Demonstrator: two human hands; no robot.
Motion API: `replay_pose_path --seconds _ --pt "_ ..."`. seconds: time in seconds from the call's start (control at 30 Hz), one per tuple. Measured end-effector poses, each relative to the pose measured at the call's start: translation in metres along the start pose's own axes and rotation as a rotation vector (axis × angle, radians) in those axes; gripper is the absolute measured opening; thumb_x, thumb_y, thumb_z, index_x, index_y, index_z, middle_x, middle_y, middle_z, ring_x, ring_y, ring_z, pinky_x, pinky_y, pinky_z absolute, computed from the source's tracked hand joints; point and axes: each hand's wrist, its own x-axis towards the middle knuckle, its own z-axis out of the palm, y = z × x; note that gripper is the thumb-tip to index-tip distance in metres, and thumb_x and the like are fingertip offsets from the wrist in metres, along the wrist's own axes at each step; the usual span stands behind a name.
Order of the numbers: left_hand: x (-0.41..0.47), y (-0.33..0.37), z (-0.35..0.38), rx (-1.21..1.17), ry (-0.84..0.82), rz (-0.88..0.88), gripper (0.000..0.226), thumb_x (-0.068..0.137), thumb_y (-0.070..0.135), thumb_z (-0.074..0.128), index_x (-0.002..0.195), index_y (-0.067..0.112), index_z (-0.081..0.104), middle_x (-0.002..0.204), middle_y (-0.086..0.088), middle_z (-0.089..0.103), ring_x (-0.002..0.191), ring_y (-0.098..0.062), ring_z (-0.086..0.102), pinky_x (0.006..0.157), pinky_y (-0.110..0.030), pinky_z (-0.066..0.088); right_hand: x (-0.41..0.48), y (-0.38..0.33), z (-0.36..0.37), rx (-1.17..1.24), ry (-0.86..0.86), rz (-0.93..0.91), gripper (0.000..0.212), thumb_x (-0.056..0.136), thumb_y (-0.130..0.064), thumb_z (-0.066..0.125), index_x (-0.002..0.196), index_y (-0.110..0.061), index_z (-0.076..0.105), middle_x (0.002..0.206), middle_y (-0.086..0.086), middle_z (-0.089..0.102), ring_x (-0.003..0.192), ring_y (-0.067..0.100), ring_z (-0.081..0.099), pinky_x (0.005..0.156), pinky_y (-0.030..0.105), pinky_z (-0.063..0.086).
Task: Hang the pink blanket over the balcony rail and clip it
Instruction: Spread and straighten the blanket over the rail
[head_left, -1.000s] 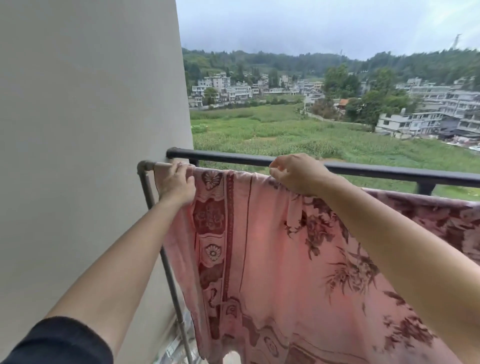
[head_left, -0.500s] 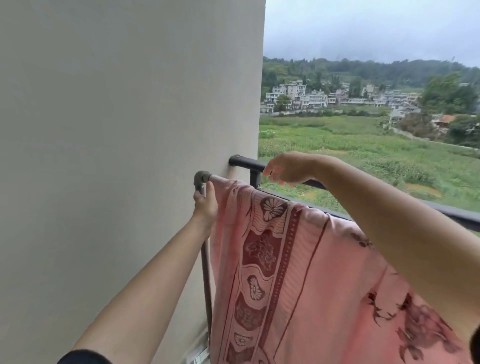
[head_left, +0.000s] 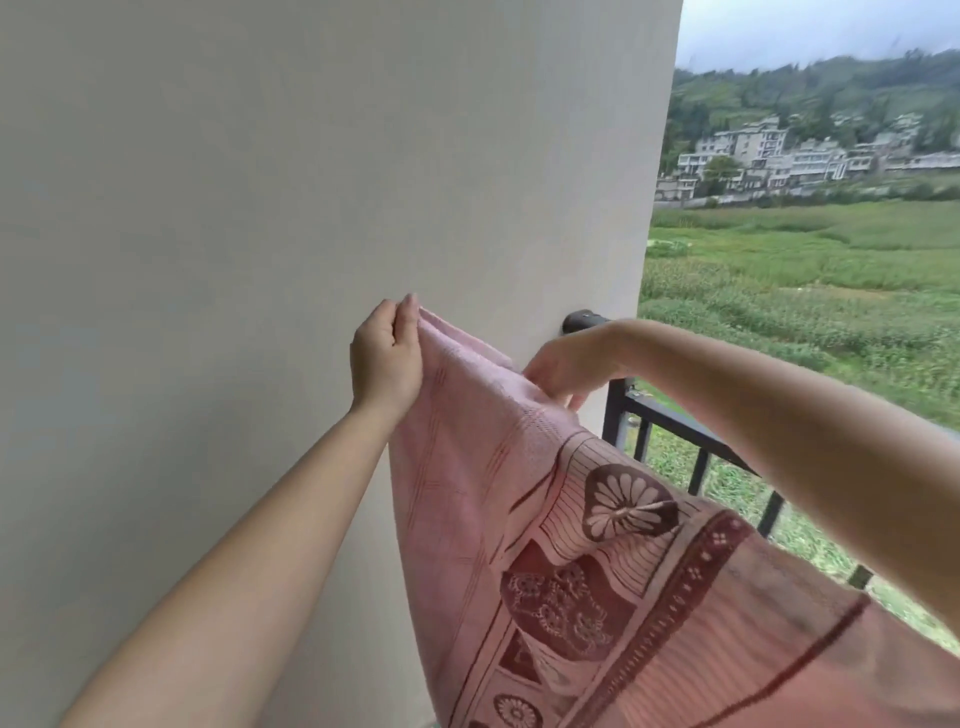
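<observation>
The pink blanket (head_left: 524, 519), with dark red flower patterns, hangs down across the lower middle and right. My left hand (head_left: 387, 358) pinches its upper corner, raised in front of the wall. My right hand (head_left: 566, 371) grips the blanket's top edge a little to the right, its fingers behind the cloth. The black balcony rail (head_left: 584, 319) shows just behind my right hand, where it meets the wall, with black bars (head_left: 696, 467) below. The thinner metal bar under the blanket is hidden. No clip is in sight.
A plain beige wall (head_left: 260, 208) fills the left and centre, close to my left hand. Beyond the rail lie a green field (head_left: 805, 270), white buildings and wooded hills.
My view has swung left, so the wall fills more of it. My left hand has lifted the blanket's corner up off the bar's end; my right hand has dropped onto the top edge.
</observation>
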Motion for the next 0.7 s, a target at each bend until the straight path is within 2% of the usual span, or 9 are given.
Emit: replay_pose_path --seconds 0.07,0.17,0.23,0.27,0.33,0.43,0.5,0.6,0.7 --pt "0.011 -0.006 -0.001 0.028 -0.004 -0.018 0.047 0.101 0.035 0.047 0.061 0.022 0.027 0.055 0.009 0.032 0.051 -0.006 0.030 0.052 -0.028 0.028 0.000 0.006 -0.022 -0.154 0.304 0.057 0.025 0.097 -0.007 0.050 0.116 -0.011 0.066 0.110 0.009 0.069 0.094 0.020 0.063 0.075 0.029 0.052" --pt "0.022 -0.017 -0.002 0.032 0.031 0.011 0.046 0.100 0.036 0.049 0.061 0.022 0.030 0.055 0.009 0.033 0.049 -0.005 0.033 0.051 -0.023 0.029 0.007 0.008 -0.046 -0.011 0.990 0.046 0.028 0.098 -0.013 0.049 0.121 -0.014 0.066 0.120 0.015 0.062 0.105 0.029 0.058 0.087 0.033 0.045" --pt "0.020 -0.027 -0.001 0.013 0.100 0.006 0.044 0.100 0.036 0.049 0.061 0.022 0.031 0.055 0.009 0.035 0.050 -0.003 0.037 0.049 -0.019 0.028 0.015 0.001 -0.049 0.125 1.149 0.007 0.027 0.098 -0.018 0.052 0.120 -0.020 0.065 0.119 0.011 0.060 0.104 0.026 0.060 0.085 0.032 0.048" --pt "0.015 -0.036 -0.001 0.031 0.144 -0.038 0.044 0.099 0.036 0.048 0.061 0.022 0.032 0.055 0.009 0.038 0.051 -0.003 0.040 0.049 -0.020 0.029 0.020 -0.003 -0.047 0.141 1.066 -0.007 0.027 0.097 -0.018 0.054 0.121 -0.021 0.064 0.117 0.010 0.063 0.102 0.025 0.062 0.078 0.030 0.048" --pt "0.006 -0.061 -0.003 0.219 0.101 -0.191 0.039 0.097 0.033 0.047 0.063 0.017 0.040 0.064 -0.001 0.055 0.063 -0.016 0.049 0.054 -0.031 0.033 0.026 -0.008 -0.033 0.159 0.570 0.019 0.040 0.095 -0.016 0.061 0.135 -0.020 0.055 0.118 0.009 0.066 0.098 0.022 0.067 0.069 0.027 0.054" --pt "-0.004 -0.105 -0.015 0.725 -0.498 -0.445 0.032 0.095 0.032 0.050 0.094 0.006 0.069 0.110 -0.019 0.068 0.097 -0.036 0.062 0.075 -0.036 0.049 0.021 -0.008 -0.010 0.092 -0.051 0.177 0.059 0.094 -0.013 0.064 0.148 -0.014 0.041 0.123 0.007 0.066 0.101 0.019 0.069 0.079 0.029 0.061" --pt "-0.001 -0.114 -0.025 0.823 -0.658 -0.492 0.033 0.093 0.030 0.053 0.111 0.008 0.070 0.122 -0.019 0.064 0.111 -0.036 0.061 0.089 -0.038 0.050 0.014 -0.006 -0.004 0.097 -0.046 0.236 0.051 0.097 -0.014 0.060 0.146 -0.014 0.044 0.113 0.000 0.067 0.101 0.019 0.070 0.082 0.031 0.060" --pt "0.007 -0.097 -0.023 0.804 -0.458 -0.327 0.031 0.090 0.025 0.053 0.119 0.019 0.063 0.128 -0.015 0.054 0.121 -0.035 0.049 0.096 -0.041 0.042 -0.008 -0.006 -0.007 0.155 0.109 0.274 0.042 0.101 -0.017 0.054 0.143 -0.018 0.048 0.118 0.001 0.066 0.098 0.018 0.071 0.085 0.034 0.060" --pt "0.006 -0.058 -0.009 0.476 -0.398 -0.020 0.034 0.097 0.038 0.044 0.122 0.022 0.061 0.129 -0.012 0.052 0.125 -0.031 0.044 0.102 -0.043 0.037 -0.041 -0.012 -0.004 0.143 0.200 0.318 0.036 0.105 -0.023 0.046 0.140 -0.019 0.052 0.129 0.005 0.064 0.099 0.017 0.071 0.087 0.036 0.059"
